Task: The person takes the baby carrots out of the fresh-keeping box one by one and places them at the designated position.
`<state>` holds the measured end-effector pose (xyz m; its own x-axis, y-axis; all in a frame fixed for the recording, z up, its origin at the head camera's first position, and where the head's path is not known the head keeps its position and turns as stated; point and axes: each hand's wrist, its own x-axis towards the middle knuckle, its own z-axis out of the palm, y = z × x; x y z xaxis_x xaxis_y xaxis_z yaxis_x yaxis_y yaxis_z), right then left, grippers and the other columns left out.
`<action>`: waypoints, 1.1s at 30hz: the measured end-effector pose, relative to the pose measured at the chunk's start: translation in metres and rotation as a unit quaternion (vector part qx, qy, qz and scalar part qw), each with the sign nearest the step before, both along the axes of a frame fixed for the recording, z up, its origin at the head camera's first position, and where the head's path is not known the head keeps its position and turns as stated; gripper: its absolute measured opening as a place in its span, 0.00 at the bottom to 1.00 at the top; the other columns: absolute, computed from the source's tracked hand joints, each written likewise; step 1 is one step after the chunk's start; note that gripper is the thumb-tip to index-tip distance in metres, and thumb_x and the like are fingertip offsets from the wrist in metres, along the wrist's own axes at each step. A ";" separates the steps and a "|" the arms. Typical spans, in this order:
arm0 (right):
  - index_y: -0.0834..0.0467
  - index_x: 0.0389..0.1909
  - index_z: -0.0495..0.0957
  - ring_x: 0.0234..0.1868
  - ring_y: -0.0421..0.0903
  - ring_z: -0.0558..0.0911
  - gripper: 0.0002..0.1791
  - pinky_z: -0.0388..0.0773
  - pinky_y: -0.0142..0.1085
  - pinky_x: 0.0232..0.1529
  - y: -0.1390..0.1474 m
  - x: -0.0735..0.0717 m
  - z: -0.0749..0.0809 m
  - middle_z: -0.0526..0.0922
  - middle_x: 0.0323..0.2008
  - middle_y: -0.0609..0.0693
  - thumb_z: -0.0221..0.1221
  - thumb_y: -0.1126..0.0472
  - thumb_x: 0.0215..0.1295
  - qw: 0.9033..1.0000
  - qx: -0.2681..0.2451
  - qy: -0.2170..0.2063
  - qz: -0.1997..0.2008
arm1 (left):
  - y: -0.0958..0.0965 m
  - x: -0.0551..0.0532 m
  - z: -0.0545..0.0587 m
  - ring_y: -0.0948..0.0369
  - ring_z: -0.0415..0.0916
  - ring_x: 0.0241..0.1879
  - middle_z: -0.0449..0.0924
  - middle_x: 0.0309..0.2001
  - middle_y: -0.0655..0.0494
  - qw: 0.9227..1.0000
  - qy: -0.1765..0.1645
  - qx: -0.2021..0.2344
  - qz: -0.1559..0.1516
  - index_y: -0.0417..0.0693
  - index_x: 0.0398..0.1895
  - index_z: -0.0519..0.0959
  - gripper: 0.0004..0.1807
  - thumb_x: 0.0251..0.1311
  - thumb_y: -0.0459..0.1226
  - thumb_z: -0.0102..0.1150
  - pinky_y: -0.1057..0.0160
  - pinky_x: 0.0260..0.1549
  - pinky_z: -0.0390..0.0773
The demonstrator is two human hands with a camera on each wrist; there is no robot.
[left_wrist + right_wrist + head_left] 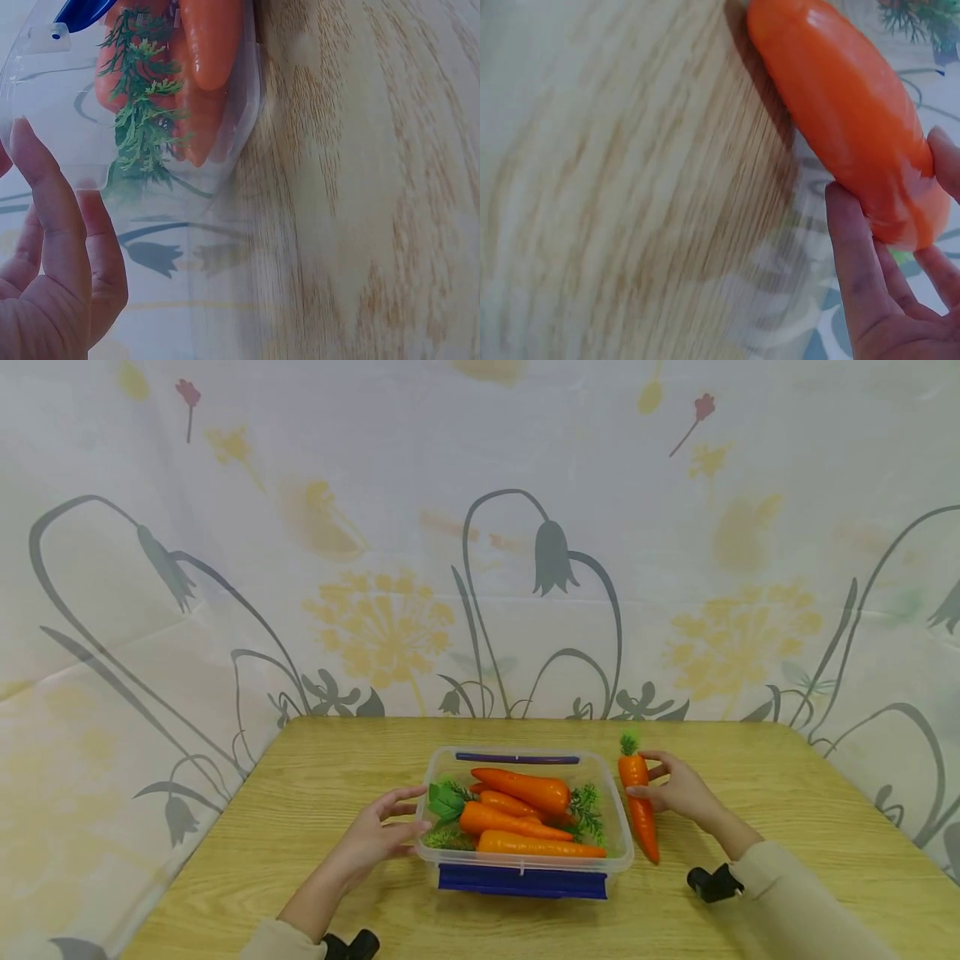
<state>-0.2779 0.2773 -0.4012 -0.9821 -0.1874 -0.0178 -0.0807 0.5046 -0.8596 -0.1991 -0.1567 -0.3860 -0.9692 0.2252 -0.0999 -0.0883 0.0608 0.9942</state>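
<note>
A clear plastic box (618,860) with blue latches stands mid-table. Several orange carrots (525,789) with green leafy tops lie inside it. My left hand (378,835) is at the box's left side, thumb and fingers spread and touching the rim. In the left wrist view, a fairly straight index finger (52,195) reaches the clear wall. Right of the box, my right hand (678,789) holds one more carrot (641,810) by its thick upper part, between thumb and fingers. That carrot's leafy top points to the back and its tip toward the front.
Under everything is a wood-grain table (337,752). A pale cloth (390,460) printed with grey and yellow flowers hangs behind and beside it. Black wrist-camera mounts (716,883) sit at both sleeves.
</note>
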 end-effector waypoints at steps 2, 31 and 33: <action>0.71 0.67 0.51 0.33 0.52 0.81 0.44 0.80 0.45 0.33 0.002 -0.001 -0.001 0.66 0.48 0.72 0.65 0.59 0.57 1.000 -0.002 -0.018 0.005 | 0.000 0.000 0.000 0.54 0.75 0.43 0.60 0.60 0.34 1.000 0.000 0.000 0.000 0.41 0.65 0.65 0.33 0.56 0.37 0.65 0.57 0.36 0.79; 0.72 0.60 0.63 0.35 0.58 0.80 0.38 0.79 0.47 0.36 -0.002 -0.001 0.014 0.68 0.48 0.72 0.67 0.56 0.55 0.997 0.070 0.037 0.015 | -0.001 0.001 0.000 0.54 0.75 0.42 0.58 0.61 0.34 1.000 0.000 0.004 -0.003 0.42 0.65 0.65 0.33 0.56 0.36 0.64 0.58 0.35 0.79; 0.71 0.59 0.64 0.35 0.57 0.79 0.36 0.79 0.47 0.36 -0.003 -0.001 0.020 0.69 0.47 0.71 0.67 0.57 0.55 0.996 0.073 0.051 0.024 | -0.002 0.001 0.000 0.54 0.75 0.42 0.58 0.61 0.34 1.000 -0.001 0.003 -0.002 0.43 0.65 0.65 0.33 0.56 0.37 0.64 0.57 0.35 0.79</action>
<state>-0.2788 0.2740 -0.3812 -0.9700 -0.2378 0.0507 -0.1911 0.6170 -0.7634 -0.1981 -0.1583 -0.3859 -0.9681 0.2296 -0.1000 -0.0896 0.0556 0.9944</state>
